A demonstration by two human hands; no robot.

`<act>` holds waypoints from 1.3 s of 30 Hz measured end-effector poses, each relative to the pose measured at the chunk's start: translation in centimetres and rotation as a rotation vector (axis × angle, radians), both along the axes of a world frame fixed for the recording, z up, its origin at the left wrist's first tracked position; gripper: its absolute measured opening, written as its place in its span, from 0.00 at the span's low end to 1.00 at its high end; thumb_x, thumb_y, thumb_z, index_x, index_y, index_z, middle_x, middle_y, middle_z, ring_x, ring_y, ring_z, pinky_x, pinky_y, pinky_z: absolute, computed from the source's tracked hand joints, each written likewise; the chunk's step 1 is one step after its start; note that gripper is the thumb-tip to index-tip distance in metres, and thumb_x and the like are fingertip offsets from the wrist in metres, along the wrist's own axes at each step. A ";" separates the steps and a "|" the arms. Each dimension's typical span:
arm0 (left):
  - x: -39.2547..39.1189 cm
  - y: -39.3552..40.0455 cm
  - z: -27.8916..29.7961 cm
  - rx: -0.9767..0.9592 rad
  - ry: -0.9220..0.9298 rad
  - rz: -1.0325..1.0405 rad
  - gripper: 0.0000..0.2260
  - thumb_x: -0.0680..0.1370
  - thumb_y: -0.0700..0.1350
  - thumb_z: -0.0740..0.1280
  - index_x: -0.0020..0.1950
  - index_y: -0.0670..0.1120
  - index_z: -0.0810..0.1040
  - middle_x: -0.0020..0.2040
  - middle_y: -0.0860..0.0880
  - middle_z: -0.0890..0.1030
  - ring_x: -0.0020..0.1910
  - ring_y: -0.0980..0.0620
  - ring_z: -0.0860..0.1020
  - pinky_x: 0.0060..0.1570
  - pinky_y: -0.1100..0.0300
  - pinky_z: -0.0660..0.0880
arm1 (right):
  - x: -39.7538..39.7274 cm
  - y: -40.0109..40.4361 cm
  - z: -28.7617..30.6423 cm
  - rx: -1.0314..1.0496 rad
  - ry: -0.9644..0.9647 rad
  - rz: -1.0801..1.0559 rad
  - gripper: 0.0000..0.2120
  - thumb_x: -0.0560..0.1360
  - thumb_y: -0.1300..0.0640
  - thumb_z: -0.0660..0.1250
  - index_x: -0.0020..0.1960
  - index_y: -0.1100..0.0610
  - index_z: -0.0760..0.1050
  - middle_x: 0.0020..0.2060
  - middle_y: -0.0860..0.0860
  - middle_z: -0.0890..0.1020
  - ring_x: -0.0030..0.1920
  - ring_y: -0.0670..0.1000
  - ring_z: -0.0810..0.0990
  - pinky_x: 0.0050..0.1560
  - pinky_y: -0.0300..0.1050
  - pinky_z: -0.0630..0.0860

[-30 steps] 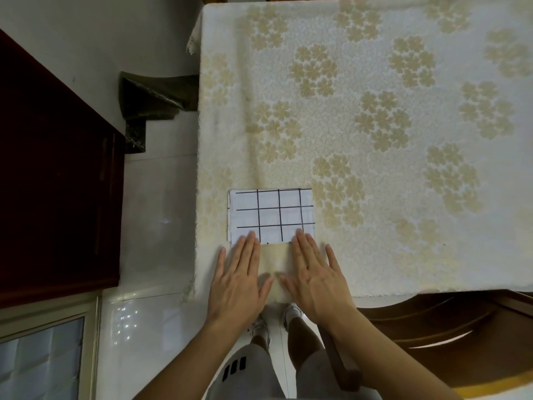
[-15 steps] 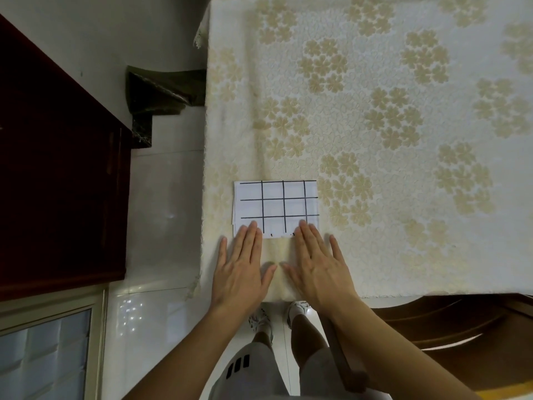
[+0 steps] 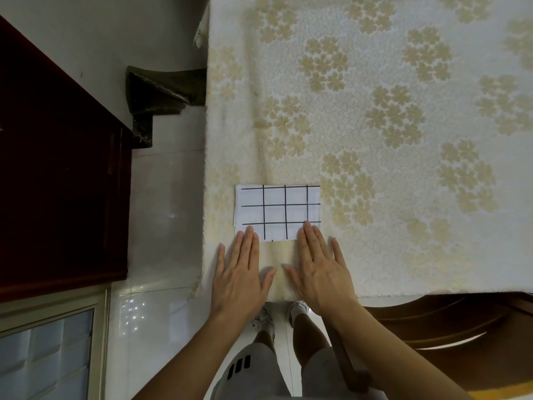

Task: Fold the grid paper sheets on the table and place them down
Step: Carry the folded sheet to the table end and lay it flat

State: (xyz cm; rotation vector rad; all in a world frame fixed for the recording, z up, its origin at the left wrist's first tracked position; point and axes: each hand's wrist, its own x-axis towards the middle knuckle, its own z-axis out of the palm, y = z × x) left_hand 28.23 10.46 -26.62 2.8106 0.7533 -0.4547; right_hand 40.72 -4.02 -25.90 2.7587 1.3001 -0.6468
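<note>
A folded white grid paper sheet (image 3: 277,210) with black lines lies flat near the table's front left corner. Layered edges show along its left side. My left hand (image 3: 240,272) lies palm down on the tablecloth, its fingertips resting on the sheet's near left corner. My right hand (image 3: 320,269) lies flat beside it, fingertips on the sheet's near right corner. Both hands have their fingers spread and hold nothing.
The table (image 3: 389,140) wears a cream cloth with beige flower patterns. Its left edge drops to a white tiled floor (image 3: 164,212). A dark wooden cabinet (image 3: 57,183) stands at the left, a wooden chair (image 3: 432,327) at the lower right.
The hands and the sheet keep the same pose relative to each other; only the camera view has shifted slightly.
</note>
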 end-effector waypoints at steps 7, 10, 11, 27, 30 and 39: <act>0.5 0.3 0.7 0.016 -0.036 -0.013 0.34 0.81 0.63 0.42 0.80 0.43 0.48 0.81 0.45 0.47 0.80 0.48 0.46 0.77 0.41 0.53 | -0.1 0.2 0.2 0.043 -0.051 -0.012 0.36 0.82 0.37 0.43 0.80 0.60 0.43 0.79 0.57 0.46 0.79 0.56 0.43 0.77 0.60 0.49; 0.7 1.0 0.4 0.010 -0.015 -0.004 0.34 0.81 0.64 0.42 0.80 0.43 0.48 0.81 0.45 0.47 0.80 0.47 0.46 0.76 0.40 0.54 | 0.2 0.3 -0.1 0.014 -0.046 -0.017 0.36 0.82 0.36 0.41 0.80 0.60 0.42 0.79 0.57 0.46 0.79 0.56 0.43 0.78 0.59 0.48; 0.7 1.1 0.3 0.010 -0.008 -0.006 0.34 0.81 0.64 0.42 0.80 0.43 0.48 0.81 0.46 0.47 0.80 0.47 0.46 0.76 0.40 0.55 | 0.4 0.4 -0.3 0.006 -0.036 -0.016 0.36 0.82 0.36 0.41 0.80 0.60 0.42 0.79 0.56 0.45 0.79 0.55 0.42 0.78 0.59 0.47; 0.1 1.1 0.3 0.016 -0.006 -0.022 0.34 0.81 0.63 0.44 0.80 0.42 0.49 0.81 0.45 0.48 0.80 0.46 0.48 0.76 0.41 0.55 | 0.2 0.2 0.0 -0.014 0.015 -0.037 0.36 0.81 0.35 0.38 0.79 0.58 0.36 0.79 0.55 0.38 0.78 0.54 0.36 0.78 0.60 0.46; 0.3 1.1 0.7 0.032 -0.023 -0.014 0.34 0.81 0.62 0.46 0.80 0.42 0.50 0.81 0.44 0.49 0.80 0.46 0.48 0.76 0.40 0.54 | 0.3 0.3 0.1 -0.001 -0.002 -0.036 0.36 0.81 0.35 0.38 0.79 0.58 0.36 0.79 0.55 0.39 0.78 0.55 0.37 0.78 0.60 0.46; 0.6 1.7 -0.1 0.017 -0.003 -0.062 0.34 0.81 0.63 0.43 0.81 0.44 0.47 0.81 0.46 0.45 0.80 0.48 0.44 0.77 0.42 0.52 | 0.1 0.5 -0.9 0.014 -0.013 -0.034 0.36 0.82 0.35 0.42 0.80 0.58 0.40 0.80 0.54 0.42 0.79 0.55 0.41 0.77 0.61 0.50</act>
